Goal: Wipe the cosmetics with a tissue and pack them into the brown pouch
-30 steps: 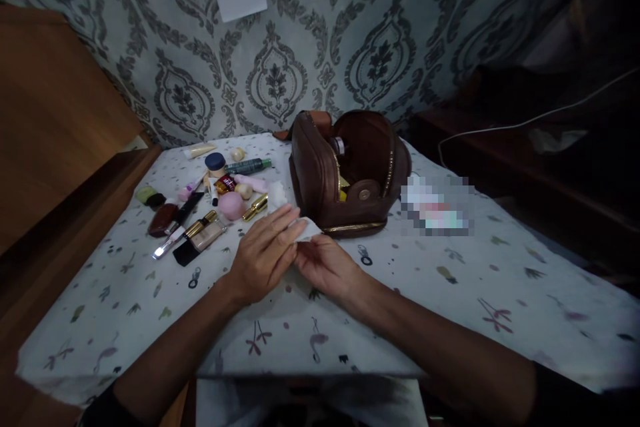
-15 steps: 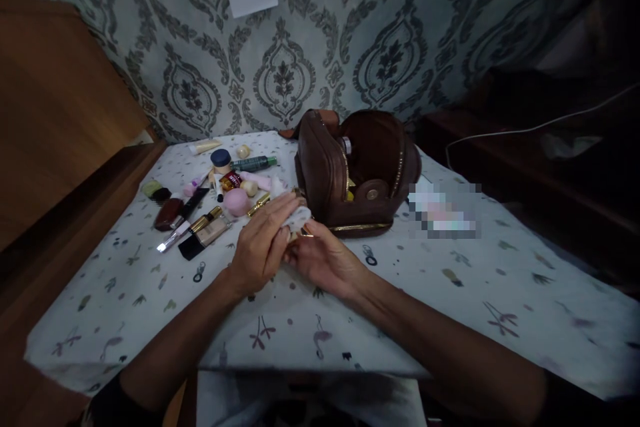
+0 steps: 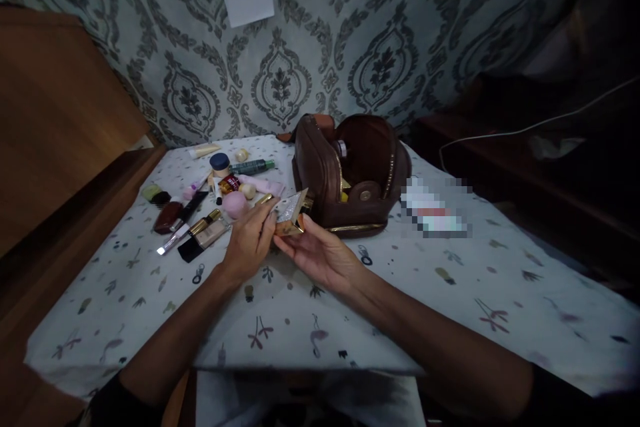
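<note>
A gold box with a glittery face (image 3: 291, 213) is held between both hands in front of the bag. My left hand (image 3: 250, 238) is closed on the box's left side. From the right, my right hand (image 3: 323, 255) grips its near right edge with thumb and fingers. Just behind stands the brown bag (image 3: 320, 173), unzipped and gaping, with a small jar and something yellow inside. Left of my hands lie a pink round item (image 3: 235, 204), a foundation bottle (image 3: 204, 240) and a green tube (image 3: 253, 166).
More cosmetics, among them a dark-lidded jar (image 3: 219, 162) and a dark red item (image 3: 169, 217), lie on the patterned tablecloth (image 3: 200, 320). A pixelated flat item (image 3: 434, 208) is right of the bag. Behind is a papered wall; a wooden panel (image 3: 65, 113) stands left.
The gold box now shows clearly between my hands, where a whitish crumpled item was before. My left hand has moved slightly left, and the view has shifted a little.
</note>
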Available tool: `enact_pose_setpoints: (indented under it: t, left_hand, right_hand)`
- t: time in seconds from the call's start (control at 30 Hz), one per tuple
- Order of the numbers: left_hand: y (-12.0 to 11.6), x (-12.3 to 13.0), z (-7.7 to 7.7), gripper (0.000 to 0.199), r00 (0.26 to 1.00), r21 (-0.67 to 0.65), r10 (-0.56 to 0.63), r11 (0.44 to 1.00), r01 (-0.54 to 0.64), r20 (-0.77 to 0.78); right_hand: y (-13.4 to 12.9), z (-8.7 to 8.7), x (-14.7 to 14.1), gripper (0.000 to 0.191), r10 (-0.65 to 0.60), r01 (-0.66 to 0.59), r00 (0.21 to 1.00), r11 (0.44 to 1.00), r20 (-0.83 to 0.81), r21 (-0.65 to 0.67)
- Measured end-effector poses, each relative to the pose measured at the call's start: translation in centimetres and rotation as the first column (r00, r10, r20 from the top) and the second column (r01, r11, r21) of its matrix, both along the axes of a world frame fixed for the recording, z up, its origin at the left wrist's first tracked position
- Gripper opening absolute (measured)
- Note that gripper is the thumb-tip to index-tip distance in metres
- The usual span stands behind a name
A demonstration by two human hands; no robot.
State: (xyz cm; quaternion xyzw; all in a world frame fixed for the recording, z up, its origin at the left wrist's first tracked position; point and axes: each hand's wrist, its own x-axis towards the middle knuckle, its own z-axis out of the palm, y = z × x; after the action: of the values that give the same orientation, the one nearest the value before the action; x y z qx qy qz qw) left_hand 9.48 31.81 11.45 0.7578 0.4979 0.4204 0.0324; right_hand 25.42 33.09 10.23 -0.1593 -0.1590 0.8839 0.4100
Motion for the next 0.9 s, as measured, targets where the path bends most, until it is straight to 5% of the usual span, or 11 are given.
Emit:
enact_pose_setpoints:
  t: [0.17, 0.43, 0.63, 0.77, 0.9]
  left_hand:
    - [-0.6, 0.0, 0.2, 0.047, 0.983, 0.166, -0.100, 0.978, 0.126, -0.156]
    - [-0.9, 0.3, 0.2, 0.049, 0.956, 0.332, -0.022, 0.935, 0.124, -0.294]
    - [-0.9, -1.2, 1.3, 0.037, 0.999, 0.239, 0.005, 0.971, -0.014, 0.039]
    - [-0.7, -1.9, 2.4, 0.037, 0.939, 0.018, -0.020, 1.000, 0.015, 0.343]
    - [-1.0, -1.3, 2.9, 0.035, 0.885, -0.102, 0.023, 0.994, 0.028, 0.466]
  right_hand:
    - [-0.2, 0.1, -0.2, 0.040, -0.071, 0.070, 0.997, 0.997, 0.023, 0.019]
    - [-0.2, -0.3, -0.6, 0.042, -0.070, 0.064, 0.996, 0.992, 0.049, 0.110]
    - [-0.7, 1.0, -0.2, 0.036, -0.177, 0.110, 0.959, 0.952, 0.220, 0.286]
    - [-1.0, 2.4, 0.7, 0.019, -0.302, 0.019, 0.855, 0.830, 0.421, 0.557]
    - [-1.3, 4.7, 2.2, 0.016, -0.400, -0.121, 0.755, 0.694, 0.519, 0.710]
